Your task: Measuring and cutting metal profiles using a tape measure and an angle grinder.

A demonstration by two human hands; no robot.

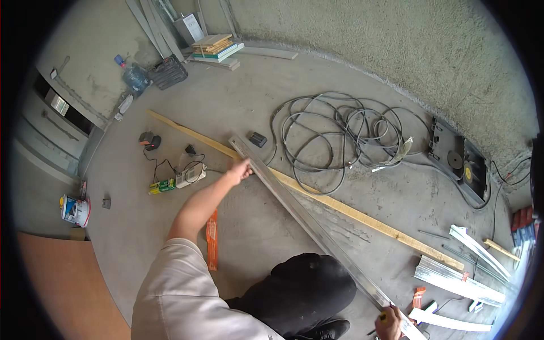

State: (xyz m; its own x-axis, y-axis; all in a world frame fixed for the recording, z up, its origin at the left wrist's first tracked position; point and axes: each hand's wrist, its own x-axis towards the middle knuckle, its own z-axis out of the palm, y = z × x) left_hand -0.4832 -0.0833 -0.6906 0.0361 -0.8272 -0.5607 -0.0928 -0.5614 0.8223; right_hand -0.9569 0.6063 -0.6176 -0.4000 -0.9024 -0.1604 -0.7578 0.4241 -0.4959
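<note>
A long silvery metal profile (300, 214) slants from the middle of the floor down toward the lower right, passing beside my dark-trousered knee. Near its far end, my left hand (241, 171) has its fingers closed round the edge. My right hand (388, 324) is curled at the near end of the profile. A bit of yellow shows in that hand, but what it grips is too small to make out. Beneath the profile a wooden batten (362, 220) lies on the floor and crosses it. A dark battery-like block (258, 139) lies close to the far end.
Looped black cable (317, 136) spreads ahead, near an open dark case (459, 161) by the wall. Left are a power strip (191, 174), a charger (150, 140) and a paint bucket (75, 211). An orange strip (212, 241) lies below my left arm. More metal profiles (459, 280) lie at right.
</note>
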